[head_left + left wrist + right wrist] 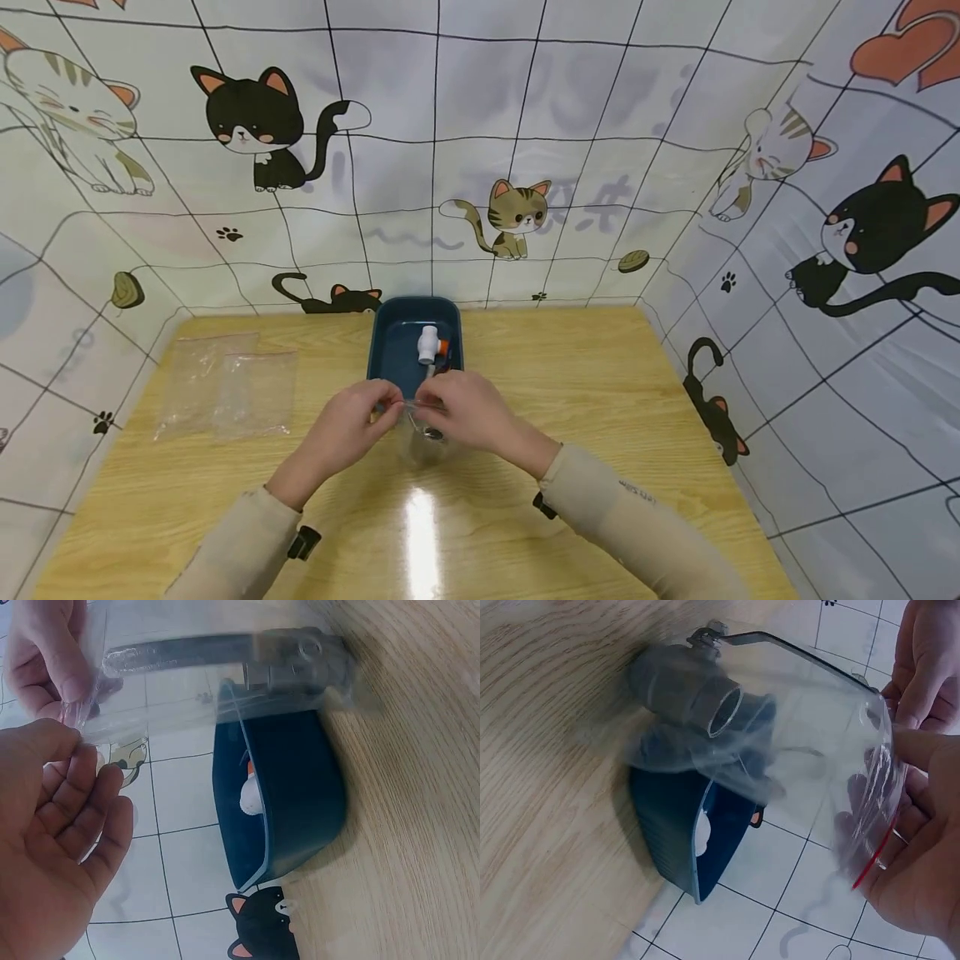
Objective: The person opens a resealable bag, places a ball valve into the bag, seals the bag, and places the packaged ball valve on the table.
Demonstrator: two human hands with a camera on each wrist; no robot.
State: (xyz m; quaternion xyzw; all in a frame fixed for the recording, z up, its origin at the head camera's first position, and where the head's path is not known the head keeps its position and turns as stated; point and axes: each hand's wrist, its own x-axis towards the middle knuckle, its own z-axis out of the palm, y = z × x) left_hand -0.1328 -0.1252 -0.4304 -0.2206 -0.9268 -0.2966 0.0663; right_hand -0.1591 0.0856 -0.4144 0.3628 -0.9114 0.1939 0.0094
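Observation:
A clear zip bag (pixel 423 452) hangs between the two hands, in front of a blue bin. Inside it is a grey metal ball valve (pixel 679 690) with a long lever handle, also plain in the left wrist view. My left hand (pixel 348 425) pinches the bag's top edge between thumb and forefinger, its other fingers loosely bent. Close beside it, my right hand (pixel 468 408) pinches the same edge, where a red zip line shows in the right wrist view. In the head view the hands hide part of the valve.
The blue bin (pixel 380 337) stands at the table's back, behind the hands. A white plastic valve (pixel 428 344) with an orange part lies in it, beside something dark. Two flat clear zip bags (pixel 258 392) overlap on the wooden table (pixel 570 358) at the left. Cat-print sheeting surrounds the table.

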